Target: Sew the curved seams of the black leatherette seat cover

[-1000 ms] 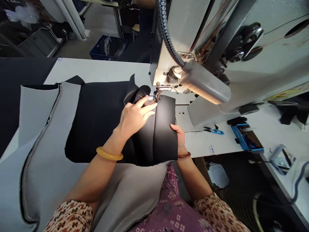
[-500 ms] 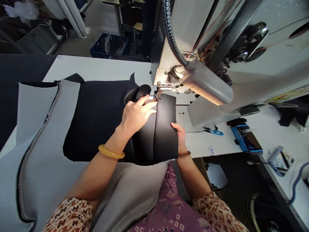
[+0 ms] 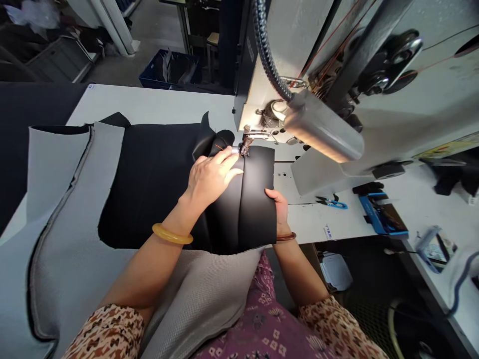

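Note:
A black neoprene-like panel [image 3: 239,214] with a raised centre seam lies under my hands and runs up to the steel presser foot [image 3: 246,144] of an industrial sewing machine [image 3: 262,65]. My left hand [image 3: 211,177] presses on the panel just before the foot, its fingertips nearly touching the foot. My right hand [image 3: 280,212] grips the panel's near right edge, thumb on top. A large grey-backed sheet [image 3: 60,234] of the same material spreads left and falls over my lap. The needle is hidden behind the foot and thread.
The white sewing table [image 3: 149,104] holds blue-handled thread snips [image 3: 331,203] and a blue box [image 3: 381,214] at right. The machine's lamp [image 3: 324,127] hangs close above the foot. A blue crate [image 3: 168,70] stands on the floor beyond the table.
The black panel has crept slightly away from me under the presser foot, and my hands have moved a little with it.

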`<state>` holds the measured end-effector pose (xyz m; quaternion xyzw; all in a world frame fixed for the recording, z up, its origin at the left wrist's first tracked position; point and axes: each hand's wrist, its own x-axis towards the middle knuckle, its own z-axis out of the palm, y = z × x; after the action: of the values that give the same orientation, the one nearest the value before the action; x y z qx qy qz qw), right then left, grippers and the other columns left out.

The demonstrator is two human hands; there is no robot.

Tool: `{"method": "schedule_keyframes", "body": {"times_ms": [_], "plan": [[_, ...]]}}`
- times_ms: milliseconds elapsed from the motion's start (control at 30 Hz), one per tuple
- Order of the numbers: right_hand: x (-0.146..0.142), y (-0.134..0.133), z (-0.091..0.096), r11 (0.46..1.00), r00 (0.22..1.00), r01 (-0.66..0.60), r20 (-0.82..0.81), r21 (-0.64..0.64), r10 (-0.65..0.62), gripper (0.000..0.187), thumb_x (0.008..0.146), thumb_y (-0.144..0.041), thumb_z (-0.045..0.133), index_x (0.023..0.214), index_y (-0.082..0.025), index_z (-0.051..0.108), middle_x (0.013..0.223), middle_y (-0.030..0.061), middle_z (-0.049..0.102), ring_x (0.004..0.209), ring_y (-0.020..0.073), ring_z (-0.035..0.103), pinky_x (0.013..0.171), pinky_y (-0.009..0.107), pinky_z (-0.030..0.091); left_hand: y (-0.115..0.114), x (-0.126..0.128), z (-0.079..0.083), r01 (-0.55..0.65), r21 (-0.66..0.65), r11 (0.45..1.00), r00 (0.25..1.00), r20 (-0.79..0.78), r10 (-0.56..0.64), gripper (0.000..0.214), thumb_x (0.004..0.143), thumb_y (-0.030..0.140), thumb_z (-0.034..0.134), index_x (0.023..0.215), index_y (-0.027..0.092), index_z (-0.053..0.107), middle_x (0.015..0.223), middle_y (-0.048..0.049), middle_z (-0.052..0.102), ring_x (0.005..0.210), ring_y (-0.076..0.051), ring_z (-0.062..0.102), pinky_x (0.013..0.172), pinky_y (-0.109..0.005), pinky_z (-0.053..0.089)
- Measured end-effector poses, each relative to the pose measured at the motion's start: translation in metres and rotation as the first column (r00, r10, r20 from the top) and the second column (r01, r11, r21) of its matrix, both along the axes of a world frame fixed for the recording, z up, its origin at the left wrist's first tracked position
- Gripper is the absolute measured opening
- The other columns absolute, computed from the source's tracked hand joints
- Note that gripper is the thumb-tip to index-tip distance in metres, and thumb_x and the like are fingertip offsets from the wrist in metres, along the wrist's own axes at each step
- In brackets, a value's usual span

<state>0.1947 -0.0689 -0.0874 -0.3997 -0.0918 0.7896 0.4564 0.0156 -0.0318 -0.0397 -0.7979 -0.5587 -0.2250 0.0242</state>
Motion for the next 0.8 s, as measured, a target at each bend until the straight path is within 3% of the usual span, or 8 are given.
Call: {"method": "schedule_keyframes", "body": {"times_ms": [200, 433, 600, 800], "plan": [[0.0, 0.001, 0.001, 1.0, 1.0, -0.018, -0.005, -0.006, 0.018, 0.026, 0.054, -0.033, 0.064, 0.075, -0.018, 0.065, 0.062, 0.0011, 0.066, 0.081, 0.0257, 0.067, 0.074, 0.039, 0.057, 0.001, -0.001, -0.002, -0.007, 0.046, 0.999, 0.999, -0.041, 0.009, 0.034, 0.095, 0.038, 0.046, 0.122, 0.025, 0.063, 0.129, -0.0032, 0.061, 0.1, -0.023, 0.068, 0.081, -0.035, 0.048], [0.0, 0.001, 0.006, 0.998, 1.0, -0.001, 0.007, -0.062, 0.001, 0.024, 0.053, -0.033, 0.064, 0.072, -0.018, 0.064, 0.063, 0.0015, 0.066, 0.082, 0.0254, 0.067, 0.073, 0.038, 0.057, 0.001, 0.003, 0.006, -0.017, 0.004, 1.0, 0.995, -0.1, 0.017, 0.035, 0.096, 0.037, 0.043, 0.122, 0.024, 0.063, 0.131, -0.004, 0.06, 0.098, -0.025, 0.068, 0.08, -0.039, 0.048], [-0.001, 0.004, 0.01, 1.0, 1.0, -0.003, 0.029, -0.023, 0.004, 0.022, 0.056, -0.033, 0.061, 0.073, -0.019, 0.063, 0.06, 0.0011, 0.065, 0.083, 0.0253, 0.067, 0.073, 0.039, 0.057, 0.002, 0.003, 0.007, -0.021, 0.003, 1.0, 0.993, -0.115, 0.021, 0.033, 0.096, 0.037, 0.044, 0.12, 0.025, 0.064, 0.129, -0.004, 0.062, 0.097, -0.025, 0.068, 0.079, -0.038, 0.048], [-0.002, 0.005, 0.012, 0.995, 1.0, -0.002, 0.023, -0.103, 0.004, 0.021, 0.056, -0.032, 0.059, 0.072, -0.019, 0.062, 0.065, 0.002, 0.067, 0.083, 0.0246, 0.066, 0.07, 0.037, 0.057, 0.002, 0.002, 0.004, -0.04, 0.041, 0.998, 0.989, -0.138, 0.046, 0.035, 0.097, 0.039, 0.042, 0.12, 0.025, 0.064, 0.131, -0.0037, 0.061, 0.098, -0.024, 0.068, 0.077, -0.036, 0.048]]}}
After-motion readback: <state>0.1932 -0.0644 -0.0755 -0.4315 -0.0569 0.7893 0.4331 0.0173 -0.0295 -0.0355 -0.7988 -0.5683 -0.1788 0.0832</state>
